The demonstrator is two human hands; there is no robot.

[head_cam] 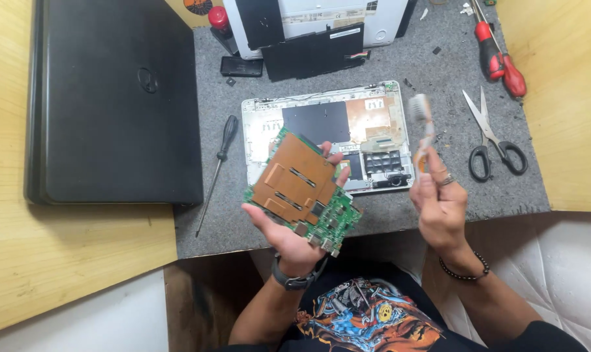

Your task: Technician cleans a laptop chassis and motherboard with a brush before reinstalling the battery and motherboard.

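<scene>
Circuit board (303, 193), green with copper-coloured shields, is already out of its case and resting tilted in our left hand (289, 228), which is cupping it from below with fingertips curling over its far edge; far to the left of that grip a closed black laptop (113, 98) is lying on the wooden bench (60, 261), and just left of the hand a black screwdriver (216, 173) is lying on the grey mat (387, 215); directly beyond the held board we are seeing the opened white laptop shell (321, 124), emptied where the board sat, with a dark pad and a small fan part remaining inside; further beyond, loose black panels (312, 52) are stacked against another white unit; to the right of the board our right hand (439, 205) is clenching the handle of a small brush (421, 127), bristles pointing up and away, apart from the board; right of that grip black-handled scissors (494, 140) and red-handled screwdrivers (501, 58) are lying on the mat; we are judging the stripping-down as done, while the brush is not yet touching the board.
</scene>
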